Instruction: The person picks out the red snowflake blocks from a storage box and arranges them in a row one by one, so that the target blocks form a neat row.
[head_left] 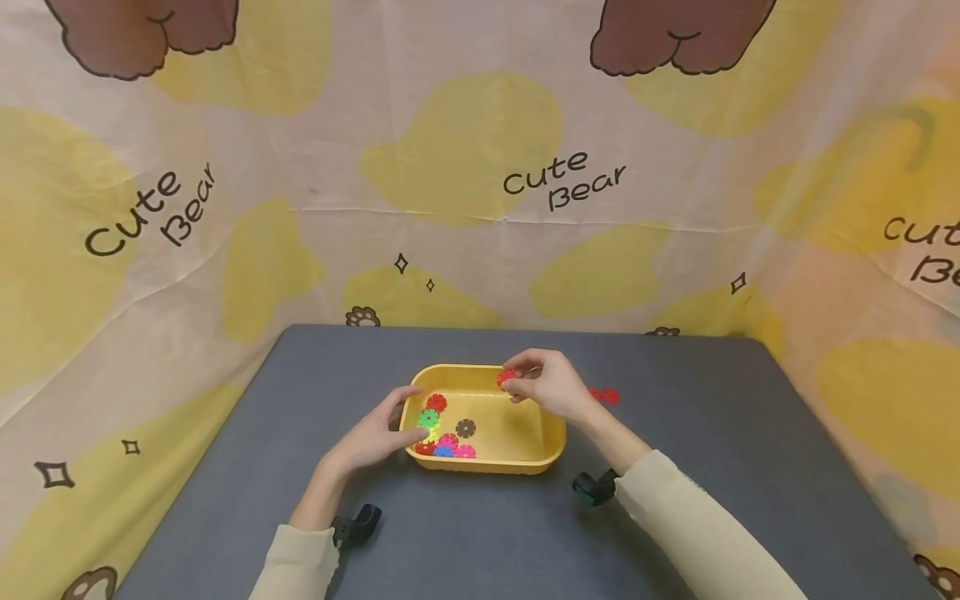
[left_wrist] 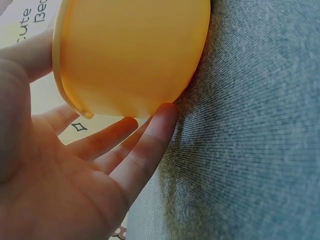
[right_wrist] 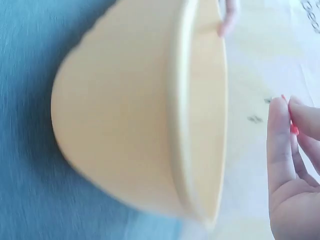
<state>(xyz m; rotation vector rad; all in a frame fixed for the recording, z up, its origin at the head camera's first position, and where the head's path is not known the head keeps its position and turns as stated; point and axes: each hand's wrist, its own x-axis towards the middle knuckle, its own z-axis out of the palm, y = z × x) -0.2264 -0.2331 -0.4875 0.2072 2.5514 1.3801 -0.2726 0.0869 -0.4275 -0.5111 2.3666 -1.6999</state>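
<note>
A yellow plastic tub [head_left: 517,467] stands on the table, with snowflake discs gathered mostly at its left end. Among them are a red disc [head_left: 437,402], a green disc [head_left: 429,418], a dark brown disc [head_left: 466,427] and a pink disc [head_left: 465,452]. My left hand [head_left: 366,437] holds the tub's left end, thumb over the rim and fingers against the outer wall [left_wrist: 135,60]. Above the tub's back right part, my right hand [head_left: 552,387] pinches a red snowflake disc [head_left: 506,379] between thumb and fingers. In the right wrist view that disc [right_wrist: 294,129] is mostly hidden by the fingers.
Red snowflake discs [head_left: 611,397] lie on the grey table [head_left: 480,533] right of the tub, partly behind the right wrist. A printed cloth [head_left: 457,167] hangs around the back and sides of the table. Each wrist wears a dark camera band [head_left: 595,488].
</note>
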